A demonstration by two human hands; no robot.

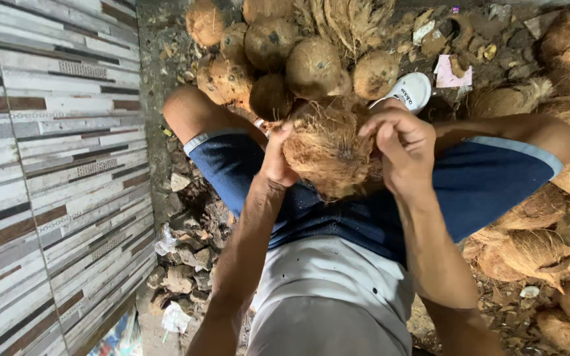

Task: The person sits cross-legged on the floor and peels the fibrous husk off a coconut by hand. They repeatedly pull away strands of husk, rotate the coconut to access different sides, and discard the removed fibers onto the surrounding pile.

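Observation:
A fibrous brown coconut (324,148) rests between my knees, over my blue shorts. My left hand (277,158) grips its left side, thumb on the husk. At the top right of the coconut my right hand (400,148) pinches the husk fibres with bent fingers. Both hands touch the same coconut.
A heap of husked coconuts (291,53) lies just beyond my knees, with a white shoe (411,90) beside it. More husk pieces (549,237) are piled at the right. Stone rubble (189,257) lies at the left, next to a striped tiled wall (54,178).

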